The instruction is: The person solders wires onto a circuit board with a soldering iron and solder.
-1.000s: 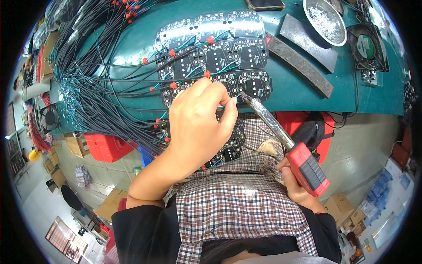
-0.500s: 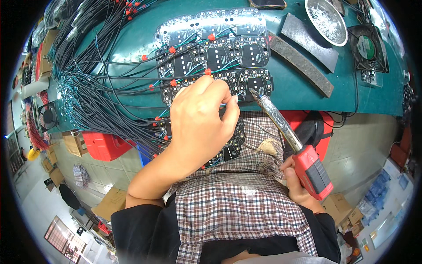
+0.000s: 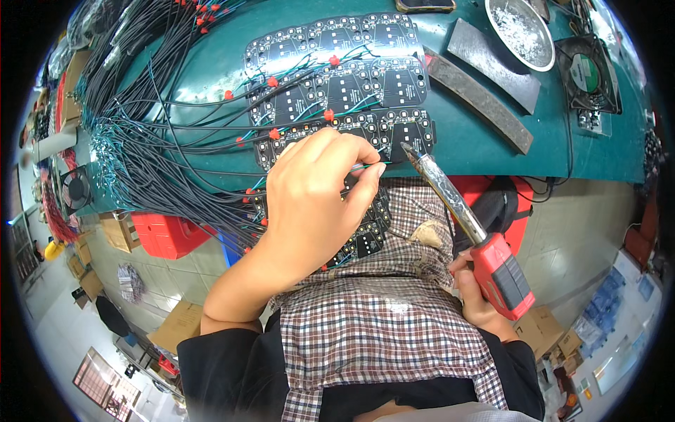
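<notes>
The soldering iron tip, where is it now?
In the head view, the soldering iron tip is right of centre, at the black circuit boards' near edge, just right of the left hand.

A red-handled soldering iron (image 3: 470,232) is held slanted, its metal tip set at the black circuit boards (image 3: 337,91). A thin wire (image 3: 360,167) is pinched just beside the tip. The boards are laid flat in rows on the green surface (image 3: 492,151).

A green workbench (image 3: 492,151) carries black circuit boards (image 3: 337,84), black wires (image 3: 140,141), and a metal bowl (image 3: 519,32).
</notes>
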A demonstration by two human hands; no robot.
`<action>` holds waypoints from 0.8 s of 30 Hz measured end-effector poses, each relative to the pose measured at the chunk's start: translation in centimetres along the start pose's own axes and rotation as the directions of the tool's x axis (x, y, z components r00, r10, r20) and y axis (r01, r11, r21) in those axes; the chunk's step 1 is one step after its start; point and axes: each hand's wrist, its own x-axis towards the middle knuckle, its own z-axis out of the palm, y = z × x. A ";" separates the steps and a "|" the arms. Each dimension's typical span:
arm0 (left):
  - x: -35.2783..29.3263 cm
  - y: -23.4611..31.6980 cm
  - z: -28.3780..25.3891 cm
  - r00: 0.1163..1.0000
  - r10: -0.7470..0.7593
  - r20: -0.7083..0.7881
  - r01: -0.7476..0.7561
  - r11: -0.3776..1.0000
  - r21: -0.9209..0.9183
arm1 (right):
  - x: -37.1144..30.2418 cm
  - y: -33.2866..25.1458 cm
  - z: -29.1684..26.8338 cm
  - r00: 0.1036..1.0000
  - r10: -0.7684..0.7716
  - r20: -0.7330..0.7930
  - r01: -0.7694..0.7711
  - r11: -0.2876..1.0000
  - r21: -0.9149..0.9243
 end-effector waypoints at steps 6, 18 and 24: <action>-0.2 -0.1 0.6 0.996 0.064 -0.060 -0.058 0.993 0.102 | 0.0 0.3 0.0 0.998 -0.043 0.036 0.044 0.998 -0.038; -0.2 -0.3 1.1 0.991 0.101 -0.091 -0.089 0.988 0.125 | 1.3 -0.6 0.0 0.991 -0.111 0.073 0.115 0.992 -0.055; -0.3 -0.3 1.2 0.989 0.108 -0.105 -0.095 0.988 0.121 | 1.4 -0.5 0.1 0.982 -0.174 0.068 0.181 0.978 -0.107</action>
